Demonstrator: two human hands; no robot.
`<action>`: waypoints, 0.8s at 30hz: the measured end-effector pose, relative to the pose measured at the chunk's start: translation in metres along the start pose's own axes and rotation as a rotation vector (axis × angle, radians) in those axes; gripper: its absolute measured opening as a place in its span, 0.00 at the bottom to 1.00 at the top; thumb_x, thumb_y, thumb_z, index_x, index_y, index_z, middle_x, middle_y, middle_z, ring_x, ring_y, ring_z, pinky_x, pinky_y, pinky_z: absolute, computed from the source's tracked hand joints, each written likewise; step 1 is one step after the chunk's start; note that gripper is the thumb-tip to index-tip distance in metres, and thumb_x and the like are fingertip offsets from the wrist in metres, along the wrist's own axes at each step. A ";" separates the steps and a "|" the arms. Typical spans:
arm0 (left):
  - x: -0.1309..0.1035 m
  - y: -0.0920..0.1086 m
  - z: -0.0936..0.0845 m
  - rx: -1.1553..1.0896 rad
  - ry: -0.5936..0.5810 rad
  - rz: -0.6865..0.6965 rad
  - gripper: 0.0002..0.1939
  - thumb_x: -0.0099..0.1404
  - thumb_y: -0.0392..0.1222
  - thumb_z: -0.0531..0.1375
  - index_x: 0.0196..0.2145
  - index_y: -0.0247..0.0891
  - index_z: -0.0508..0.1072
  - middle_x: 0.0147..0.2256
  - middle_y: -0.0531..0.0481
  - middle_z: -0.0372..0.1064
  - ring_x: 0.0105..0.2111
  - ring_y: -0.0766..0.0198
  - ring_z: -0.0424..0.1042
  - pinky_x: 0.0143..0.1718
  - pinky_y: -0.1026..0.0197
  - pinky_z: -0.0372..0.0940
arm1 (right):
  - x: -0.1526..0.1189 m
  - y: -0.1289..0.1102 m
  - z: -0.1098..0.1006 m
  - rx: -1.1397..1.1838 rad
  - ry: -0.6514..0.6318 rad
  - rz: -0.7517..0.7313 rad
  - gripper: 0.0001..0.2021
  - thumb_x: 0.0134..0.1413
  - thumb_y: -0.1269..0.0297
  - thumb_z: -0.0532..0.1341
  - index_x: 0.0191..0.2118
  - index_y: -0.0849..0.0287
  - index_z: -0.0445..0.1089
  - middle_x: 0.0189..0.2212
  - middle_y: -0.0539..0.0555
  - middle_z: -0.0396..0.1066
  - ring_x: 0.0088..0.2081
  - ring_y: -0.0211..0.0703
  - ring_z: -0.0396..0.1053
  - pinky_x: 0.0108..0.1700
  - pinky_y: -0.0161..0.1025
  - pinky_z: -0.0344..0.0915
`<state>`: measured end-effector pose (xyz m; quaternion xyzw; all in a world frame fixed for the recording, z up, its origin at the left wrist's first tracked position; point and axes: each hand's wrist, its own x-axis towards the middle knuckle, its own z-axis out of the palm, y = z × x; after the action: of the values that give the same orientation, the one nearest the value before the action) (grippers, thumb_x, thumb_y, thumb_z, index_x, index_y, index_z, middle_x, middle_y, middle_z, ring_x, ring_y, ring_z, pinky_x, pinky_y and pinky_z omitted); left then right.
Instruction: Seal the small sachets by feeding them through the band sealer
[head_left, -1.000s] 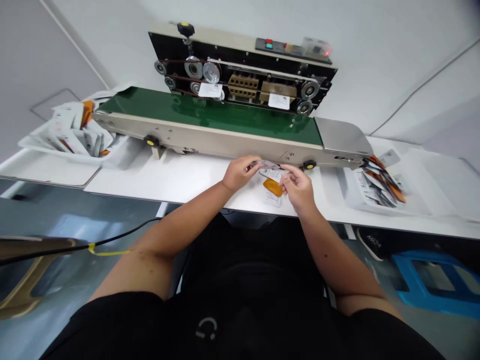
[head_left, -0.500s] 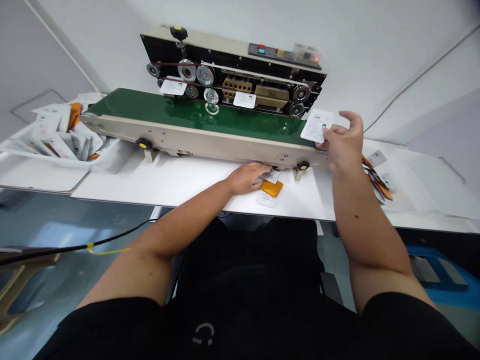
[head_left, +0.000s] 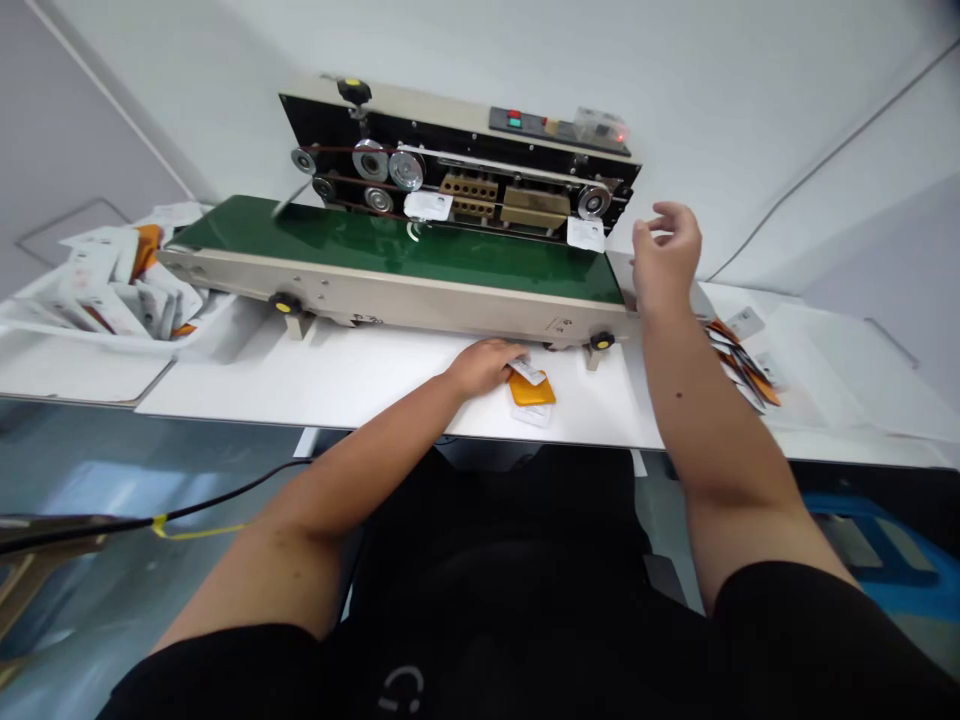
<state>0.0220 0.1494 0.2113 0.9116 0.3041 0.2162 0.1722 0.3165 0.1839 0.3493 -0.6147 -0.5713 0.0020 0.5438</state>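
My left hand [head_left: 484, 367] rests at the white table below the conveyor, its fingers closed on a small white printed sachet [head_left: 527, 371]. Just under that lie an orange sachet [head_left: 534, 388] and another white sachet [head_left: 531, 413], overlapping. My right hand [head_left: 667, 258] is raised beside the right end of the band sealer [head_left: 465, 150], fingers curved and apart, with nothing visible in them. To its left, a white sachet [head_left: 586, 234] sits at the sealer's intake. Further left, a second white sachet [head_left: 428, 206] hangs above the green conveyor belt [head_left: 360, 240]. A blurred sachet [head_left: 291, 200] tilts near the left rollers.
A white bin [head_left: 225, 325] full of white and orange sachets stands at the left. On the right, a clear tray [head_left: 832, 370] holds a stack of sachets [head_left: 742, 365]. A black cable [head_left: 225, 492] runs at lower left. Black knobs [head_left: 285, 304] project from the conveyor's front.
My right hand has let go of the white sachet, now at the sealer's right end, and drawn slightly away. The other sachets have travelled left, the foremost one tipping. My left hand stays nearly in place.
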 end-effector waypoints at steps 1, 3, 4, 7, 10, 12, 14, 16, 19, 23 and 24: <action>-0.001 0.000 0.000 -0.042 0.040 -0.026 0.17 0.72 0.37 0.61 0.57 0.43 0.78 0.49 0.45 0.80 0.48 0.54 0.79 0.51 0.55 0.71 | -0.019 -0.005 -0.004 -0.004 0.065 -0.072 0.16 0.68 0.60 0.60 0.58 0.55 0.69 0.48 0.58 0.72 0.43 0.44 0.74 0.39 0.40 0.73; -0.003 -0.001 0.000 -0.156 0.148 -0.093 0.18 0.72 0.42 0.64 0.58 0.43 0.77 0.47 0.46 0.80 0.41 0.58 0.79 0.45 0.58 0.71 | -0.061 -0.016 -0.010 0.011 0.128 -0.117 0.12 0.67 0.60 0.60 0.53 0.54 0.72 0.43 0.57 0.73 0.43 0.45 0.73 0.40 0.41 0.72; -0.004 -0.002 0.000 -0.220 0.206 -0.123 0.20 0.71 0.44 0.66 0.59 0.42 0.76 0.46 0.47 0.80 0.37 0.60 0.78 0.42 0.60 0.70 | -0.082 -0.021 -0.012 0.025 0.096 -0.127 0.12 0.67 0.60 0.59 0.52 0.54 0.73 0.41 0.57 0.73 0.42 0.45 0.73 0.39 0.41 0.72; -0.006 -0.003 0.001 -0.397 0.321 -0.163 0.22 0.67 0.46 0.69 0.57 0.39 0.76 0.38 0.50 0.78 0.31 0.64 0.73 0.34 0.64 0.67 | -0.131 -0.031 -0.014 0.045 -0.131 -0.124 0.14 0.67 0.58 0.59 0.52 0.54 0.75 0.40 0.56 0.74 0.38 0.45 0.72 0.36 0.42 0.70; -0.007 -0.002 0.001 -0.490 0.352 -0.130 0.17 0.69 0.46 0.68 0.53 0.37 0.77 0.34 0.51 0.75 0.30 0.65 0.71 0.32 0.65 0.65 | -0.149 -0.034 -0.012 0.005 -0.348 -0.155 0.15 0.63 0.58 0.63 0.53 0.54 0.77 0.43 0.57 0.75 0.36 0.45 0.70 0.37 0.43 0.70; -0.009 0.001 -0.001 -0.479 0.356 -0.085 0.17 0.70 0.46 0.66 0.53 0.37 0.78 0.35 0.50 0.76 0.30 0.65 0.71 0.32 0.65 0.65 | -0.150 -0.035 -0.011 -0.061 -0.423 -0.188 0.16 0.62 0.59 0.64 0.53 0.54 0.78 0.41 0.57 0.75 0.38 0.47 0.70 0.40 0.45 0.70; -0.011 0.003 -0.003 -0.427 0.358 -0.028 0.17 0.72 0.48 0.65 0.53 0.38 0.79 0.38 0.48 0.78 0.31 0.65 0.71 0.34 0.64 0.66 | -0.149 -0.038 -0.009 -0.151 -0.500 -0.208 0.15 0.62 0.60 0.64 0.52 0.54 0.80 0.38 0.57 0.75 0.40 0.50 0.71 0.44 0.46 0.68; -0.013 0.005 -0.004 -0.359 0.353 0.039 0.16 0.74 0.50 0.63 0.53 0.39 0.79 0.40 0.47 0.80 0.32 0.64 0.73 0.37 0.62 0.67 | -0.149 -0.044 -0.008 -0.235 -0.622 -0.197 0.11 0.61 0.61 0.65 0.47 0.53 0.81 0.36 0.57 0.76 0.39 0.51 0.72 0.44 0.46 0.66; -0.017 0.006 -0.005 -0.268 0.356 0.093 0.17 0.75 0.52 0.61 0.53 0.39 0.79 0.40 0.46 0.80 0.33 0.63 0.75 0.40 0.61 0.68 | -0.149 -0.052 -0.011 -0.293 -0.768 -0.125 0.06 0.60 0.62 0.66 0.39 0.53 0.82 0.31 0.54 0.76 0.34 0.48 0.70 0.38 0.43 0.60; -0.018 0.005 -0.006 -0.240 0.352 0.047 0.26 0.73 0.54 0.62 0.61 0.37 0.72 0.39 0.47 0.78 0.33 0.62 0.75 0.39 0.60 0.69 | -0.134 -0.052 -0.029 -0.099 -0.728 0.079 0.07 0.57 0.58 0.68 0.33 0.55 0.78 0.22 0.49 0.69 0.24 0.40 0.63 0.29 0.39 0.53; -0.018 0.006 -0.007 -0.237 0.321 0.052 0.27 0.72 0.54 0.63 0.62 0.37 0.70 0.39 0.46 0.78 0.35 0.60 0.75 0.41 0.59 0.70 | -0.124 -0.049 -0.035 -0.002 -0.657 0.159 0.08 0.56 0.57 0.68 0.33 0.55 0.76 0.21 0.48 0.67 0.22 0.38 0.60 0.27 0.38 0.52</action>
<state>0.0085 0.1351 0.2150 0.8464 0.2763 0.3974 0.2221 0.2604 0.0610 0.3196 -0.6242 -0.6663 0.2420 0.3283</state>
